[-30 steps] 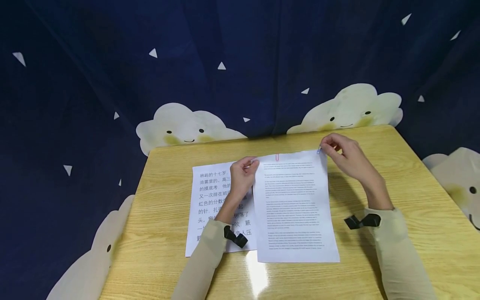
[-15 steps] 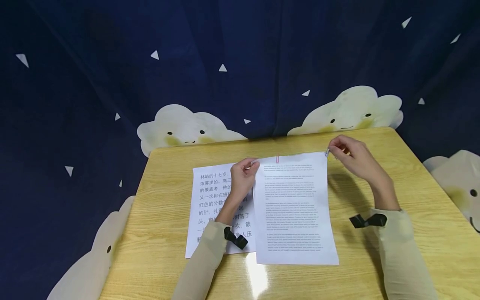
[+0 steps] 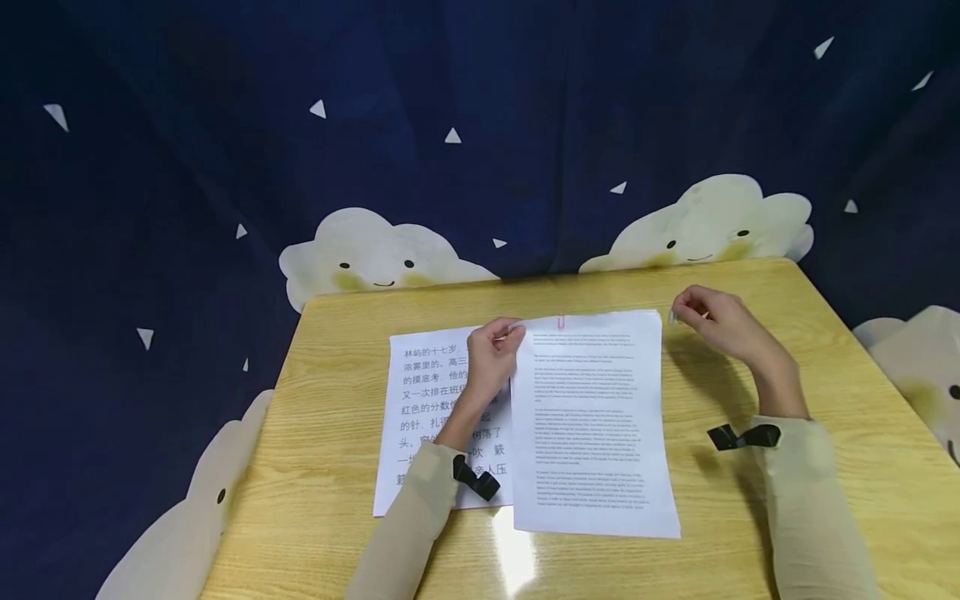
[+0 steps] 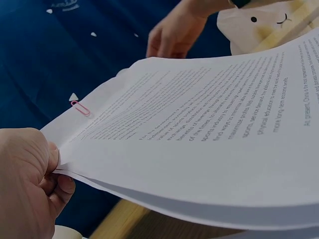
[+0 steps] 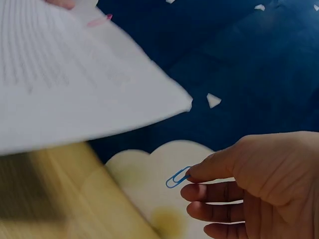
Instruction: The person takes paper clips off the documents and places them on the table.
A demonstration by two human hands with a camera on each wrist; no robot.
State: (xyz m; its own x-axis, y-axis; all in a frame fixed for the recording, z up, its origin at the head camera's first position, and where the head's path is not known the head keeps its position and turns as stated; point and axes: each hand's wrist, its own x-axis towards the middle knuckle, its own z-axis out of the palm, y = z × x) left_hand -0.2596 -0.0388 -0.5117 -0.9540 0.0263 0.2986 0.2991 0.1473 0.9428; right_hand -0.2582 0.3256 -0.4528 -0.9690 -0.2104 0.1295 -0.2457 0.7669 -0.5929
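Note:
My left hand [image 3: 491, 358] pinches the upper left corner of a sheaf of printed sheets [image 3: 592, 425], holding it up by that corner. A pink paper clip [image 4: 80, 108] sits on the sheaf's top edge, right of that hand. Off the sheaf's upper right corner, my right hand [image 3: 720, 325] pinches a blue paper clip [image 5: 178, 177] between thumb and index finger. In the right wrist view, a gap shows between this clip and the paper's corner. Edges of more than one sheet show below the left thumb in the left wrist view.
Another page with large Chinese print [image 3: 420, 417] lies on the wooden table [image 3: 322, 542], partly under the left forearm and the sheaf. Behind the table hangs a dark blue curtain [image 3: 375, 150] with white clouds and triangles.
My right hand has drawn the blue paper clip off the upper right corner of the sheaf and moved right, away from it. The left hand keeps its grip.

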